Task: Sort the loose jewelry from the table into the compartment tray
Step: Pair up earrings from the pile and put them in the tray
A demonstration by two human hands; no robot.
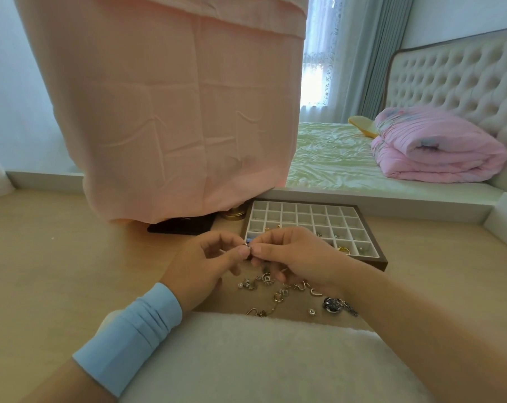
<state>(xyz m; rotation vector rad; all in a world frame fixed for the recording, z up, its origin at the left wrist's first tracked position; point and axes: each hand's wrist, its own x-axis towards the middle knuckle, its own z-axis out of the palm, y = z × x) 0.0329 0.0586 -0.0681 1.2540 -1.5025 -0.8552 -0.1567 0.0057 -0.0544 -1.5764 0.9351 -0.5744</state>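
My left hand (205,263) and my right hand (293,257) meet above the table, and both pinch one small silver jewelry piece (248,246) between thumb and fingertips. The piece has a thin pin that sticks out to the left. Below my hands, several loose rings, earrings and pendants (281,295) lie scattered on the wooden table. The compartment tray (360,212), white inside with a brown frame, sits just behind my right hand. A few of its near right cells hold small pieces, one of them a gold ring (344,250).
A pink cloth (171,112) hangs over something tall behind my left hand. Under its hem lie a dark pouch (182,225) and a gold round lid (233,214). A white fluffy mat (261,359) covers the table's near edge. A bed (333,158) stands beyond.
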